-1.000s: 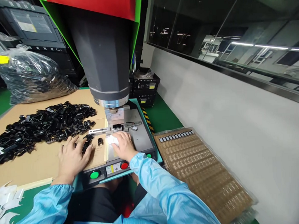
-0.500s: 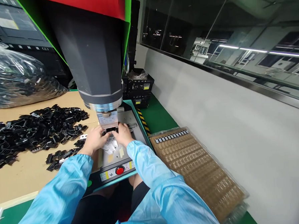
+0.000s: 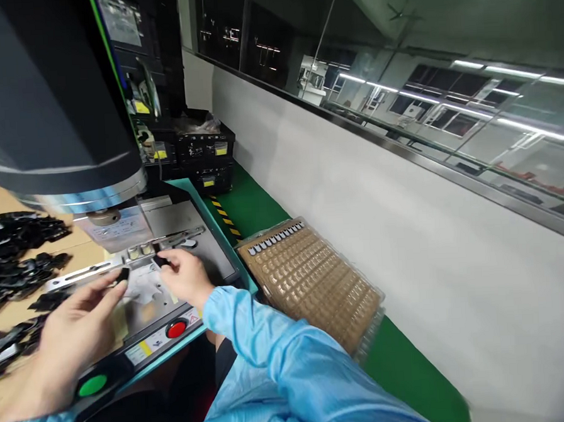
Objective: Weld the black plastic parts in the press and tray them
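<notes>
Between the thumb and fingers of my left hand is a small black part. My right hand pinches a second small black piece, close to the metal fixture on the press bed. Both hands are closed, a short way apart, over the grey base plate. Above them hangs the clear-and-metal press head beneath a dark machine column. The exact shape of each held piece is partly hidden by fingers and blur.
A red button and a green button sit on the machine's front edge. Black parts are heaped on the left. To the right lies a clear tray with one row of parts. Black bins stand behind.
The view has swung right. My hands have come away from under the press head toward me and moved apart, each with a small black piece.
</notes>
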Action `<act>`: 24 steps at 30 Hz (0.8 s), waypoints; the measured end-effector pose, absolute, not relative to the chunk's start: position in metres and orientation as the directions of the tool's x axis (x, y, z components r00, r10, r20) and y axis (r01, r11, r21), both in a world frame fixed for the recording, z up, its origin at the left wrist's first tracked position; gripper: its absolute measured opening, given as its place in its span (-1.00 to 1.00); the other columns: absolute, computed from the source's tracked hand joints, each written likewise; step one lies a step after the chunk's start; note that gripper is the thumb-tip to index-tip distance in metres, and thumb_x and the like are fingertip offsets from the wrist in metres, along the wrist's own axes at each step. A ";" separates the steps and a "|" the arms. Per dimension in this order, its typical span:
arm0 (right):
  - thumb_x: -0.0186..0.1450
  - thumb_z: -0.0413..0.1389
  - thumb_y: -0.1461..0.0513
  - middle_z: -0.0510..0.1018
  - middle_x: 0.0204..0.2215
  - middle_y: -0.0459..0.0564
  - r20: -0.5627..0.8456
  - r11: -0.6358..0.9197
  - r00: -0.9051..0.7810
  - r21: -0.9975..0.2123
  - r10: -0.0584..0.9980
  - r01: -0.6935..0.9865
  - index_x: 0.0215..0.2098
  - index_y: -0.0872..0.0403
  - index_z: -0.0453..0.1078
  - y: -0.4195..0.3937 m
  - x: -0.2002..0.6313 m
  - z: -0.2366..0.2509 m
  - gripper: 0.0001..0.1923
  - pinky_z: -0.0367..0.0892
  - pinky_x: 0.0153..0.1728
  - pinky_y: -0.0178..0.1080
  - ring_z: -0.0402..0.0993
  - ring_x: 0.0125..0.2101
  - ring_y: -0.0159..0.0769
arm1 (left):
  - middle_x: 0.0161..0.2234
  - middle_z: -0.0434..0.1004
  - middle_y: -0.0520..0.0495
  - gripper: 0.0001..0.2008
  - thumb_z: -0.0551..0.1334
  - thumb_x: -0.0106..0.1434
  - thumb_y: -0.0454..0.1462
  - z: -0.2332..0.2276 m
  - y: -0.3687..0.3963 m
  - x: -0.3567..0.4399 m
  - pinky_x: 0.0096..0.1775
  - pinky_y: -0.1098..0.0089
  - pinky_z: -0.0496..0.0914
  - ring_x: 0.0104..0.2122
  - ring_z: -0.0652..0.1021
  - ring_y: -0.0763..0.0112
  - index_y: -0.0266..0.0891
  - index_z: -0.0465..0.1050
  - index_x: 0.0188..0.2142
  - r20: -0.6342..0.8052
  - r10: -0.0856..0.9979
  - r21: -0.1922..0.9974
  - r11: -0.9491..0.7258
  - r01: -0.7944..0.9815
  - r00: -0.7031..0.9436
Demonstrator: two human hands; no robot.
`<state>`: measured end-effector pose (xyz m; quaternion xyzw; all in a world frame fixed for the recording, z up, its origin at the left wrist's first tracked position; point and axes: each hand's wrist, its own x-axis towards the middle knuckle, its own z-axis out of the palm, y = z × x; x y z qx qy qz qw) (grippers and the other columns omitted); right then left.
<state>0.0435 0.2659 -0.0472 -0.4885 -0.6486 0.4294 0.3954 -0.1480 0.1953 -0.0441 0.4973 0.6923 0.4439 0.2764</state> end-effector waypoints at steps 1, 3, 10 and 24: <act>0.36 0.23 0.26 0.70 -0.19 -0.08 0.097 0.148 -0.220 -0.963 0.971 0.226 0.20 0.01 0.53 0.247 0.052 -0.049 -0.57 0.60 -0.07 -0.19 0.65 -0.25 -0.24 | -0.05 0.74 -0.09 -0.31 0.39 0.25 0.25 -0.046 0.178 -0.137 0.12 -0.05 0.60 -0.09 0.71 0.07 -0.05 0.58 0.21 -0.027 0.929 0.959 0.127 0.252 -0.368; 0.34 0.23 0.29 0.71 -0.10 0.00 0.132 0.156 -0.248 -0.985 0.960 0.080 0.20 0.04 0.49 0.213 0.066 -0.051 -0.55 0.61 -0.03 -0.17 0.69 -0.17 -0.22 | -0.10 0.73 -0.13 -0.24 0.50 0.13 0.22 -0.047 0.147 -0.112 0.15 -0.04 0.58 -0.11 0.70 0.08 -0.12 0.58 0.19 -0.124 0.932 0.989 0.143 0.030 -0.341; 0.34 0.22 0.30 0.67 0.10 0.11 0.236 0.209 -0.262 -0.970 0.936 -0.128 0.14 0.00 0.45 0.155 0.087 -0.039 -0.60 0.59 0.14 -0.08 0.69 0.00 -0.18 | -0.23 0.72 -0.14 -0.27 0.65 0.02 0.09 -0.028 0.099 -0.062 -0.08 0.32 0.63 -0.25 0.68 0.28 -0.23 0.61 0.07 -0.143 0.933 0.977 0.080 -0.197 -0.331; 0.35 0.21 0.30 0.66 0.09 0.11 0.257 0.219 -0.286 -0.963 0.923 -0.156 0.11 0.00 0.45 0.145 0.095 -0.033 -0.64 0.55 0.19 -0.06 0.66 0.07 -0.16 | -0.29 0.72 -0.07 -0.44 0.66 0.06 -0.06 -0.033 0.091 -0.053 -0.17 0.44 0.62 -0.30 0.69 0.39 -0.20 0.62 -0.02 -0.105 0.952 0.931 -0.008 -0.365 -0.289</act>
